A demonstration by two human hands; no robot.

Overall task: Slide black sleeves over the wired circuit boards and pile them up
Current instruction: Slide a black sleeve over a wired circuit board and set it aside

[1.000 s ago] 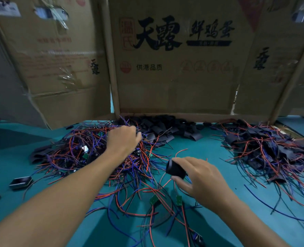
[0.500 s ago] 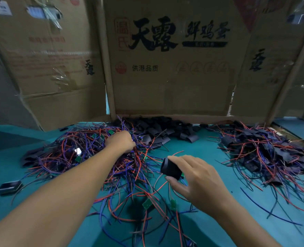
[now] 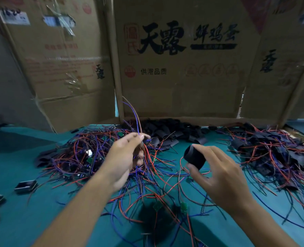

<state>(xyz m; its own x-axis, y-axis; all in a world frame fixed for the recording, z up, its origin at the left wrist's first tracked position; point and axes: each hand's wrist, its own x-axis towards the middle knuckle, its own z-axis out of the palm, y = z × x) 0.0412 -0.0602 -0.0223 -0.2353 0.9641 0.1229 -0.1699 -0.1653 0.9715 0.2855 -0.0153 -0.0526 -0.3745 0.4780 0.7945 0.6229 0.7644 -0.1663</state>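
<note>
My right hand [image 3: 224, 177] pinches a black sleeve [image 3: 194, 156] between thumb and forefinger, held above the middle of the tabletop [image 3: 19, 221]; its long axis slants from upper left, where the open mouth faces, down to lower right. My left hand [image 3: 124, 157] is curled round a bundle of red and blue wires [image 3: 135, 114] whose ends stick upward; the board they lead to is hidden. Below lies the tangle of wired boards [image 3: 80, 154]. Loose sleeves [image 3: 167, 131] are heaped at the far edge, sleeved ones [image 3: 279, 154] toward the right edge. Cardboard boxes [image 3: 179, 68] wall the back of the teal surface.
</note>
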